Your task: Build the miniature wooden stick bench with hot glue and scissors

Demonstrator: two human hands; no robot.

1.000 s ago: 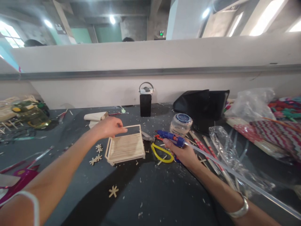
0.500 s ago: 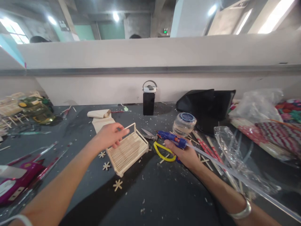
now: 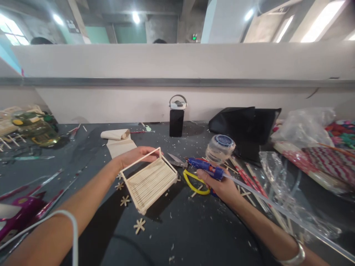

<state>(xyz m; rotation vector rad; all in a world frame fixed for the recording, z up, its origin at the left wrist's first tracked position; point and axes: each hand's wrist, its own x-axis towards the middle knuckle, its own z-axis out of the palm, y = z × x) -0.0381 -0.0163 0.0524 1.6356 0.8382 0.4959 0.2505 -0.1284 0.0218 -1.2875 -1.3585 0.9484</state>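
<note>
A small model built from thin wooden sticks [image 3: 155, 181], with a slatted base and a raised thin frame along its back, is tilted above the dark table. My left hand [image 3: 133, 157] is closed at its back edge; the frame partly hides the fingers. My right hand [image 3: 219, 184] grips a blue hot glue gun [image 3: 203, 166], its nozzle pointing left toward the model, with a long clear glue stick [image 3: 266, 194] sticking out behind. Just under the gun lie scissors with yellow handles [image 3: 194, 186]. Several star-shaped stick pieces [image 3: 139, 225] lie left of and in front of the model.
A lidded jar [image 3: 220, 149] stands behind the glue gun. Farther back are a black tumbler [image 3: 176, 122] and a black bag [image 3: 244, 127]. Plastic wrappers [image 3: 277, 177] and sticks clutter the right. A rolled cloth [image 3: 119, 138] lies back left; a white cable [image 3: 74, 236] crosses my left forearm.
My left hand has moved from above the model to behind its back edge and closed there. The model has tilted and shifted slightly. My right hand still holds the glue gun.
</note>
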